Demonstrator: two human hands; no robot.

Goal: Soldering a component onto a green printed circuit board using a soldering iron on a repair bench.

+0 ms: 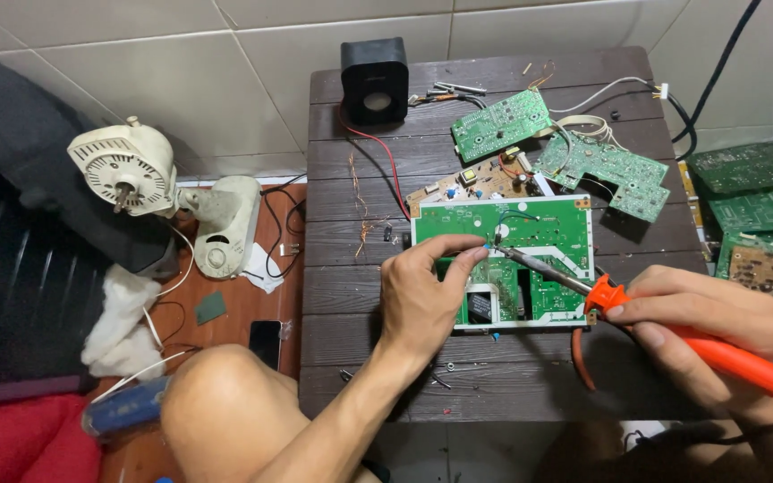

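Note:
A large green circuit board (539, 224) lies flat on a dark wooden table (351, 295). My left hand (422, 291) rests on the board's left part, thumb and forefinger pinched together near a small white round part (502, 232). My right hand (709, 326) grips the orange handle of a soldering iron (673, 335). Its metal tip reaches up-left and touches the board just below that white part. The iron's cord trails off past my right wrist.
Several other green circuit boards (500, 123) lie at the table's back, and more are stacked at the right (758, 210). A black speaker (375, 79) stands at the back edge. A white fan motor (131, 170) and cloth sit on the floor at left, by my knee (216, 394).

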